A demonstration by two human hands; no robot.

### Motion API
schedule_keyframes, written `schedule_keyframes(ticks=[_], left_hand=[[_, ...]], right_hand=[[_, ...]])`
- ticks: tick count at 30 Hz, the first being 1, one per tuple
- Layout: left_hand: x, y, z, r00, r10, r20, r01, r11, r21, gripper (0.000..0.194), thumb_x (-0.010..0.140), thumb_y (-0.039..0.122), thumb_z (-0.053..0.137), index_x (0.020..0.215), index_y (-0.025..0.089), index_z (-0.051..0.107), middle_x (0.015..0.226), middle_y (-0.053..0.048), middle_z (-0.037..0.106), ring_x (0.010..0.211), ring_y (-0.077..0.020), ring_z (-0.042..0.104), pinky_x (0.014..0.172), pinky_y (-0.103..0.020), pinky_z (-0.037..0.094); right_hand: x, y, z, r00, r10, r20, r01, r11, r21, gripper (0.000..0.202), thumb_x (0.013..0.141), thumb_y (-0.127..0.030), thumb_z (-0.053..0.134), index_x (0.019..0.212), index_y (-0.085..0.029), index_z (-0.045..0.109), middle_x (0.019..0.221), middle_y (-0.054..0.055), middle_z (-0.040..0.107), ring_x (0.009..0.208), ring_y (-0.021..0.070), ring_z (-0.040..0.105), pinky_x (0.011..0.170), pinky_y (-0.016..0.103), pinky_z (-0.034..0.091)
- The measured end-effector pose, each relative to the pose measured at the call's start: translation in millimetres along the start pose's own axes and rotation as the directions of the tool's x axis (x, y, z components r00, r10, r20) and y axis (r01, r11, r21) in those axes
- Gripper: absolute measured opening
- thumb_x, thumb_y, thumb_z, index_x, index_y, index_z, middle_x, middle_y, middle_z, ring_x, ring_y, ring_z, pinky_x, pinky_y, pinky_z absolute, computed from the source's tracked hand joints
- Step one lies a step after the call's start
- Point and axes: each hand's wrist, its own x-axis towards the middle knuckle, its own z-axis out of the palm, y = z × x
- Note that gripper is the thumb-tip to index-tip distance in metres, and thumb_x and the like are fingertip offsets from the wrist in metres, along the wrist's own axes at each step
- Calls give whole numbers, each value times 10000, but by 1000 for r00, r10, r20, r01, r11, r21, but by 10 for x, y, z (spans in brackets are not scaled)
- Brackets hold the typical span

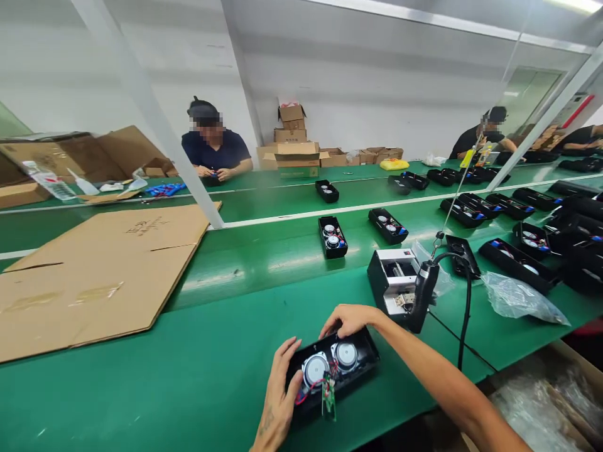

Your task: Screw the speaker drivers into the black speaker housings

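Note:
A black speaker housing (pixel 362 363) lies tilted on the green bench, its inside facing up. Two round silver speaker drivers, the left one (pixel 315 370) and the right one (pixel 347 356), are fitted in it. A small green circuit board (pixel 328 399) hangs on red and black wires over the near edge. My left hand (pixel 279 392) grips the left end, thumb over the rim and fingers along the far side. My right hand (pixel 349 320) reaches across to the far wall, its bent fingers and thumb on the rim; the fingertips are partly hidden.
A hanging electric screwdriver (pixel 424 292) stands beside a screw feeder (pixel 394 279) right of my hands. Several speaker housings (pixel 333 235) sit on the belt beyond. Flat cardboard (pixel 108 270) lies left, a plastic bag (pixel 522 298) right. A co-worker (pixel 217 144) sits opposite.

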Motion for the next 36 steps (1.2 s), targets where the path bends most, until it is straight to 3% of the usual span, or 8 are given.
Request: schedule_keyframes(ticks=[3,6,11,13,17,21,28,36], left_hand=[[-12,26,-9,999,45,-23,-45,999,17,650,1002,735,467,1450,306,662,1600,-130,555,1498,-403,511,1227,-669,432],[-99,38,-98,997,77,-11,-76,996,39,696,964,803,480,1434,331,679,1620,-125,540,1494,-426,512,1196,-680,464],[-240,-12,-239,991,128,48,-132,986,104,608,910,754,630,1353,352,739,1646,-105,523,1501,-436,506,1182,-638,506],[-233,-12,-243,987,146,64,-154,978,138,511,924,686,657,1283,343,778,1610,-100,567,1479,-419,537,1165,-607,536],[-139,97,-146,991,120,-58,-106,974,198,365,972,596,634,1142,325,810,1399,-76,727,1334,-349,671,1133,-545,580],[-63,314,-51,978,112,-178,-71,972,224,315,998,544,620,1095,292,783,1223,-62,790,1167,-290,751,1071,-476,625],[-136,626,-115,911,402,94,-395,787,474,247,979,407,678,1182,279,734,1567,-120,580,1526,-384,481,1229,-650,453],[-210,526,-19,814,496,301,-560,535,633,338,889,201,755,1220,262,721,1637,-156,515,1618,-433,312,1263,-747,316]], right_hand=[[-322,-57,85,968,-23,-251,13,999,-41,531,785,-98,707,1296,-212,794,1220,64,832,1136,244,762,1036,333,548],[-729,-118,354,803,-152,-576,102,988,-119,289,839,-159,774,1122,-211,803,1144,60,820,1081,223,736,1028,358,540],[-845,-151,1298,711,-382,-590,188,912,-365,444,734,-305,923,1116,-197,725,1165,98,745,1034,261,675,884,401,565],[-711,-148,1614,600,-480,-639,213,867,-451,287,859,-224,796,1131,-203,711,1119,93,759,1009,252,687,866,409,572],[-534,-178,1697,423,-386,-820,267,918,-294,161,1015,-120,613,1090,-216,718,1034,70,803,975,202,750,890,353,609],[-556,-230,1320,498,-337,-799,243,939,-244,130,1057,-181,615,1102,-202,735,1039,74,811,966,204,748,893,342,604],[-664,-410,1002,860,-451,-238,165,687,-708,220,1071,-96,527,1186,-181,695,1066,50,787,861,182,636,749,356,431],[-627,-547,1153,919,-338,-201,64,632,-772,152,1088,-172,593,981,-160,699,900,34,755,818,193,653,718,366,400]])
